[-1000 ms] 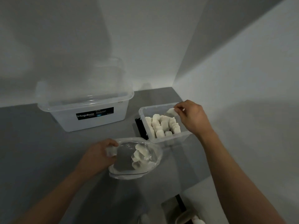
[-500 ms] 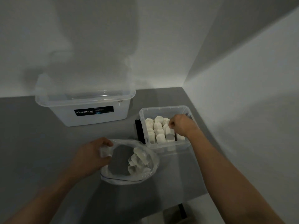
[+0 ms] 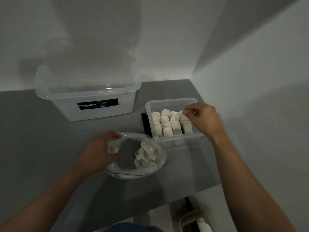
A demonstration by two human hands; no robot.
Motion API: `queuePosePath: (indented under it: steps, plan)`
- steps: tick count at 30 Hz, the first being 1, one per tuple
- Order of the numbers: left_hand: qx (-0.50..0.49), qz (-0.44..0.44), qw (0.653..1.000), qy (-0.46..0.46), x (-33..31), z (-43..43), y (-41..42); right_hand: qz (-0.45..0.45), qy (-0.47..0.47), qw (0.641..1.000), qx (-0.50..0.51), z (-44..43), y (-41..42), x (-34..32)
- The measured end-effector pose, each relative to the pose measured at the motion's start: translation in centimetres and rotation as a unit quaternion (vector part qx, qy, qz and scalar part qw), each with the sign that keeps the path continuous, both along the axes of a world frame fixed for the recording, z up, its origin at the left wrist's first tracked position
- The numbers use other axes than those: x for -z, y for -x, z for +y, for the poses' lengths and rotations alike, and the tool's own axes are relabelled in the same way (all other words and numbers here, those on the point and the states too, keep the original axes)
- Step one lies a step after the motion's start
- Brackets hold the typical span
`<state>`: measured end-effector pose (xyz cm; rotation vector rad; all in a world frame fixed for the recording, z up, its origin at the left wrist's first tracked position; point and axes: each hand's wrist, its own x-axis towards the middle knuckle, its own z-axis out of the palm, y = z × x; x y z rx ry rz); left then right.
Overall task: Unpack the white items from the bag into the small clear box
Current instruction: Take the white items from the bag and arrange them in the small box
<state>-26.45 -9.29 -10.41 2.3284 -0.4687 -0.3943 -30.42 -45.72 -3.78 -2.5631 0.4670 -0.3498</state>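
Most items (image 3: 167, 124) stand in rows in the box (image 3: 173, 139), a few wait in the bag (image 3: 157, 166) just before it, whose rim the left hand (image 3: 98, 153) grips while the right hand (image 3: 204, 119) pinches one of the items over the box's right row.

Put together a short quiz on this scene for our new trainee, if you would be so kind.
1. True or false: the bag is already empty.
2. Multiple choice: what holds the bag's rim? A) the left hand B) the right hand C) neither hand
3. Fill in: the label on the large box reads ____.

Key: 1. False; white items remain inside it. 2. A. 3. Megabox.
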Motion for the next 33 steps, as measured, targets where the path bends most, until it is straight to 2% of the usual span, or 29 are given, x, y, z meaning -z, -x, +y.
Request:
queuePosePath:
  steps: [4, 7, 9, 11, 14, 20, 27, 33]
  plan:
    - [0.028, -0.003, 1.0, 0.01, 0.4, 0.1, 0.5, -0.097, -0.117, 0.988, -0.026, 6.1, 4.8, -2.4]
    - [0.041, -0.008, 0.999, 0.003, 0.4, 0.1, 0.9, -0.051, -0.187, 0.973, -0.124, 12.0, 7.0, -1.9]
    - [0.055, -0.024, 0.998, 0.005, 0.2, 0.1, 1.4, 0.028, -0.124, 0.973, -0.193, 15.0, 7.4, 0.6]
    - [0.072, -0.039, 0.996, 0.017, -0.1, 0.2, 1.9, 0.131, -0.006, 0.964, -0.232, 16.7, 7.1, 4.2]
    - [0.107, -0.059, 0.992, 0.007, 0.0, 0.3, 2.4, 0.263, 0.128, 0.933, -0.211, 17.4, 7.4, 7.2]
    - [0.127, -0.111, 0.985, -0.016, 0.9, 0.5, 3.0, 0.296, 0.298, 0.896, -0.145, 17.0, 7.4, 7.5]
    - [0.16, -0.1, 0.982, -0.01, 0.8, 0.0, 4.5, 0.409, 0.26, 0.871, -0.077, 17.7, 7.6, 7.4]
    - [0.152, -0.084, 0.985, 0.004, 1.1, -0.1, 4.2, 0.376, 0.202, 0.896, -0.123, 18.0, 8.1, 7.5]
